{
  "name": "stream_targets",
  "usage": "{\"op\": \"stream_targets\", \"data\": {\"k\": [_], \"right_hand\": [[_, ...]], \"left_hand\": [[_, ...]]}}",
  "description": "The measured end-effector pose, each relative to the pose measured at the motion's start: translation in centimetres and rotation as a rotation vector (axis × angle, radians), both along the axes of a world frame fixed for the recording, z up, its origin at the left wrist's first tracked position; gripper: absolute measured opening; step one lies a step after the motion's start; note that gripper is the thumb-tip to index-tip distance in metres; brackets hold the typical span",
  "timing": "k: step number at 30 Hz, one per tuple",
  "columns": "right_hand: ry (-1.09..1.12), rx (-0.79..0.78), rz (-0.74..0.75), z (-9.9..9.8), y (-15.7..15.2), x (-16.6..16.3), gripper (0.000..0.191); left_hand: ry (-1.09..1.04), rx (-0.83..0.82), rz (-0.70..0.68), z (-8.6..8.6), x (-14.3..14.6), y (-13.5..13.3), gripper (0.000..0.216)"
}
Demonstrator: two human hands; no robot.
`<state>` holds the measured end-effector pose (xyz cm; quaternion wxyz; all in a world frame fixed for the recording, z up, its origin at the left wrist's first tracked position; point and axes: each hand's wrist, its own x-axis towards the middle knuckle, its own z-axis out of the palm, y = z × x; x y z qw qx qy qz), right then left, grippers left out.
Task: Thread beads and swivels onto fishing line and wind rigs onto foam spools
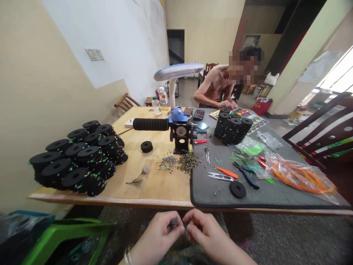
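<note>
My left hand [162,232] is closed around a small dark grey thing [173,222], too small to make out, just off the table's front edge. Close beside it, my right hand [206,229] has its fingers curled together, and whatever they pinch is hidden. On the table beyond lie a pile of dark brassy beads [188,162], a pile of grey bits [168,161] and a bundle of thin dark wires [135,180]. Silver thread snips [220,176], an orange-handled tool [227,172] and a black foam ring [237,189] rest on the grey mat [204,191].
Stacks of black foam spools [74,158] fill the left side. A black winding device [180,136] and a desk lamp [178,71] stand mid-table. Blue pliers [246,175] and bagged orange tubing [300,175] lie right. Another person [213,86] sits opposite. A green stool [66,235] is lower left.
</note>
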<state>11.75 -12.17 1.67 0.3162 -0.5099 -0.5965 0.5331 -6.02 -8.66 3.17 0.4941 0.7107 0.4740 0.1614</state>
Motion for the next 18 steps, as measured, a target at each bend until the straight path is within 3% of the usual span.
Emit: {"op": "stream_targets", "data": {"k": [4,9,13,18], "right_hand": [[-0.282,0.172,0.058,0.7,-0.2,0.4,0.012],[-0.417,0.257,0.096,-0.3,-0.4,0.5,0.011],[-0.401,0.216,-0.009,-1.1,0.2,0.9,0.011],[-0.167,0.113,-0.220,-1.4,1.4,1.7,0.018]], "left_hand": [[0.099,0.071,-0.048,0.4,0.0,0.2,0.016],[0.155,0.183,-0.125,0.8,0.3,0.7,0.013],[0.204,0.333,-0.124,1.1,0.0,1.7,0.012],[0.339,0.526,-0.025,1.3,-0.6,4.5,0.018]]}}
